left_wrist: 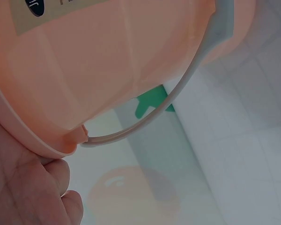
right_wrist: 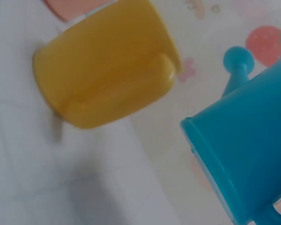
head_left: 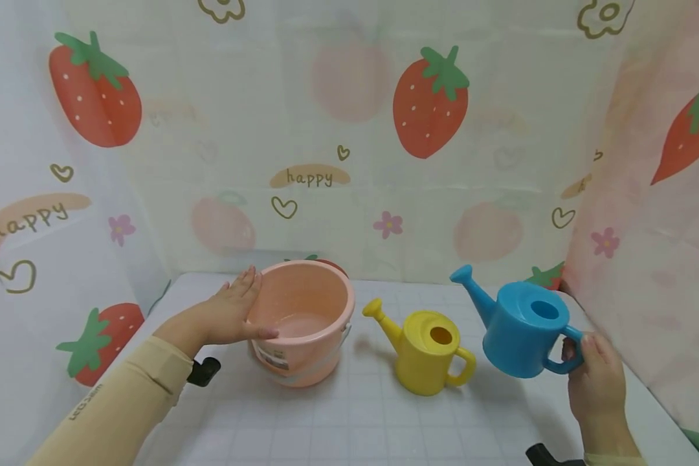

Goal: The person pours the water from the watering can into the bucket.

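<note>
A pink bucket [head_left: 303, 362] stands upright at the middle left, its pale handle [left_wrist: 145, 123] hanging down along the side. My left hand [head_left: 227, 314] rests against the left of its rim, fingers stretched along the edge and thumb lying across the front rim. Blue and raised above the table, a watering can [head_left: 518, 336] is held by its handle in my right hand [head_left: 600, 375]; its spout points left. Between bucket and blue can stands a yellow watering can [head_left: 425, 362], which neither hand touches. The right wrist view shows the blue can but not the hand's grip.
A white table [head_left: 349, 427] with a faint grid lies under everything. Behind it and at both sides hang cloth walls [head_left: 349, 84] printed with strawberries. Black wrist-camera parts [head_left: 204, 371] stick out beside the hands.
</note>
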Demonstrator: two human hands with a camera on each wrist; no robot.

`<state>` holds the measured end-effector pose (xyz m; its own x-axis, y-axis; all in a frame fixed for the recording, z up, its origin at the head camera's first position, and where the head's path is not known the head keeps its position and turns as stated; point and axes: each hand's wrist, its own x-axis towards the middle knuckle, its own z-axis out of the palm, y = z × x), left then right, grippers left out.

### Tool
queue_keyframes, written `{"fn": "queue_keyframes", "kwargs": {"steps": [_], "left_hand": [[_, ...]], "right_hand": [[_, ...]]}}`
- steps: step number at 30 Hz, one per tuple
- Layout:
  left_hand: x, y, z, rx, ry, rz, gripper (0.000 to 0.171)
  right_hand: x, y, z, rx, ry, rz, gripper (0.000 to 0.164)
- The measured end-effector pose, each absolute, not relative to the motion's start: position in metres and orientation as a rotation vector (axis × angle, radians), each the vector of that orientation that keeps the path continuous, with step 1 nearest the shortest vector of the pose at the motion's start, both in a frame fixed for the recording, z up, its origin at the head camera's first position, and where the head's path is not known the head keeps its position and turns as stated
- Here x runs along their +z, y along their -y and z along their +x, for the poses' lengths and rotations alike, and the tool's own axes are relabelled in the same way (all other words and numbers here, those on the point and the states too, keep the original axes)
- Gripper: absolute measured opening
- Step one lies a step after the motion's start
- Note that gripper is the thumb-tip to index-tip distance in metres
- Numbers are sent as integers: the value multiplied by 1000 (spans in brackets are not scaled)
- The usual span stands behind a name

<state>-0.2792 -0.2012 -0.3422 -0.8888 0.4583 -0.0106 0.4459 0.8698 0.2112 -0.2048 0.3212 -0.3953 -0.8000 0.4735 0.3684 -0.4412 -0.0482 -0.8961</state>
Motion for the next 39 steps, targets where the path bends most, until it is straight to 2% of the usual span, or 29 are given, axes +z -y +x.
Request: {"fn": "queue_keyframes", "kwargs": {"steps": [12,22,39], "left_hand": [[-344,201,-281,300,-2984,717,121],[-347,203,-282,298,-2986,722,120],[-348,203,-283,291,-2997,735,121]], "right_hand": [[-444,-337,-205,1905,1608,-342,37],[-458,-337,-207,1880,1704,-476,40],[-475,-340,-203,1951,1739,-409,37]]}}
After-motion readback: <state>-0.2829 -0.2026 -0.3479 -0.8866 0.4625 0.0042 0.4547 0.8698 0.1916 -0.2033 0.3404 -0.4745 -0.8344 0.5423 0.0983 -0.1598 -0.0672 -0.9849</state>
